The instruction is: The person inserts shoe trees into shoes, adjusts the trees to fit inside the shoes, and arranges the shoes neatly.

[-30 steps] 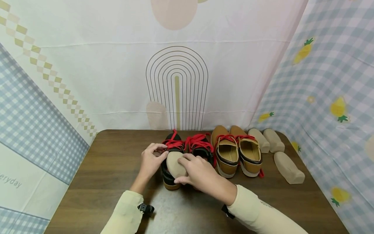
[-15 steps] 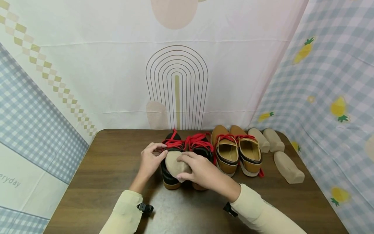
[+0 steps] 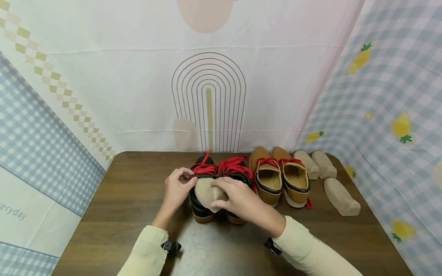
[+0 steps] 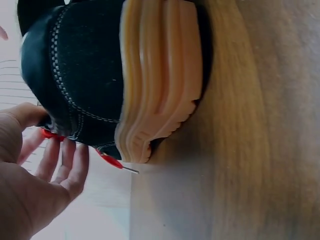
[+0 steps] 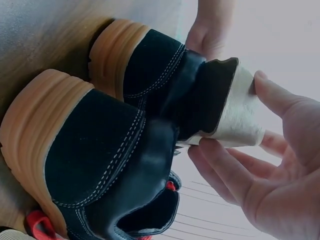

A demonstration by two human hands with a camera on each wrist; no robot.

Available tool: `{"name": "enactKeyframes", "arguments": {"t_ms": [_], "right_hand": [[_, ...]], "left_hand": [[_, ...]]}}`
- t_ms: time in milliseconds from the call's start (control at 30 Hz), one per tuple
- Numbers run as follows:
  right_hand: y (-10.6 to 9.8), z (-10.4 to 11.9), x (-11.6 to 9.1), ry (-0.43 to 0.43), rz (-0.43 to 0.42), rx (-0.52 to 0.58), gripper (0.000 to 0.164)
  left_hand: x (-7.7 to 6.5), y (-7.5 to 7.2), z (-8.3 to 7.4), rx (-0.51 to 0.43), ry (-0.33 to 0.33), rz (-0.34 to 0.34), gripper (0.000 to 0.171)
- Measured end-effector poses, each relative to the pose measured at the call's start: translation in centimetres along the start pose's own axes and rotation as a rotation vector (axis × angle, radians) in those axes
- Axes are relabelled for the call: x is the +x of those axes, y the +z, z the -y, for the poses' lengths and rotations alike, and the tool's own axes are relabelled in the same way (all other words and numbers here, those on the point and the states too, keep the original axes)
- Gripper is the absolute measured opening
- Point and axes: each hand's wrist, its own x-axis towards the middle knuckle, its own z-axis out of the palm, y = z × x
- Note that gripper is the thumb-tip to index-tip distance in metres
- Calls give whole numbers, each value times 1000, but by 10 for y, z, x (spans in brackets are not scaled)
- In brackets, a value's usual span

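Apparently cardboard form [image 3: 206, 193] within right grip [image 3: 238, 197]

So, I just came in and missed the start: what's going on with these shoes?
A person's right hand holds a beige moulded piece at the opening of the leftmost black shoe, while the left hand pinches that shoe near its red laces. The other black shoe stands beside it, with two tan shoes further right. Three similar pieces lie at the right end of the table; no piece shows in the tan shoes.
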Motion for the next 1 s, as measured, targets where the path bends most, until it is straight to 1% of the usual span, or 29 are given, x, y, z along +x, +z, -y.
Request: {"name": "enactKeyframes", "arguments": {"t_ms": [333, 467, 633, 733, 1000], "right_hand": [[3, 5, 3, 52, -36, -36, 57], [3, 2, 2, 34, -30, -21, 55], [2, -6, 3, -14, -7, 27, 52], [4, -9, 4, -29, -5, 46, 51], [10, -5, 7, -50, -72, 80, 48]], "left_hand": [[7, -7, 0, 14, -29, 82, 10], [9, -8, 1, 10, -42, 100, 9], [9, -9, 1, 18, -55, 103, 8], [8, -9, 1, 19, -56, 99, 8], [6, -10, 0, 31, -53, 94, 8]]}}
